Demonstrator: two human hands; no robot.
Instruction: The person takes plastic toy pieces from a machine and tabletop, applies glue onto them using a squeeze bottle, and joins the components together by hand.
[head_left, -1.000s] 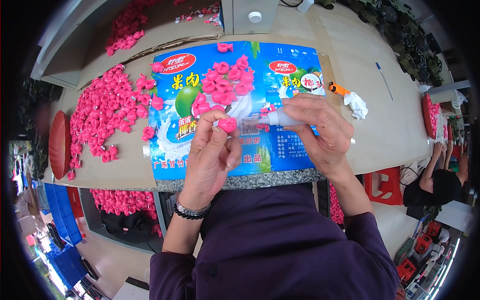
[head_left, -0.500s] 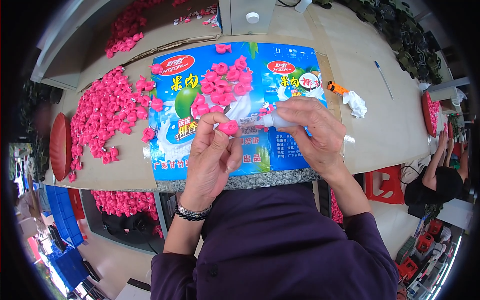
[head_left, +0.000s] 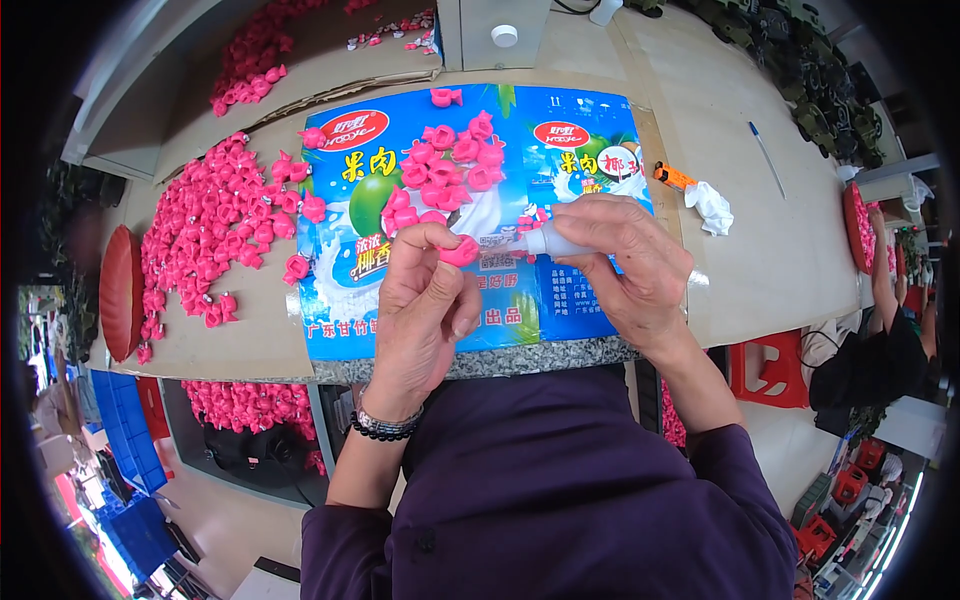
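Between the thumb and forefinger of my left hand (head_left: 425, 290) is a small pink plastic piece (head_left: 459, 251), rounded and hollow-looking. My right hand (head_left: 630, 265) grips a whitish squeeze bottle (head_left: 562, 240), its narrow nozzle pointing left at the pink piece. The tip ends at or just beside the piece; contact is hard to make out. Both hands are above a flat blue printed cardboard sheet (head_left: 340, 270) by the table's near edge. Beyond them on the cardboard sits a cluster of similar pink pieces (head_left: 440, 165).
A large heap of pink pieces (head_left: 205, 225) spreads to the left, beside a red tray (head_left: 120, 290). At right are an orange object (head_left: 675, 177), crumpled white tissue (head_left: 711, 207) and a pen (head_left: 768, 158). A co-worker's arm (head_left: 882, 285) reaches toward another red tray (head_left: 857, 228).
The pink piece has turned slightly in my left fingers. My right hand and the bottle are almost unmoved. At far right, the co-worker's arm has shifted toward the red tray.
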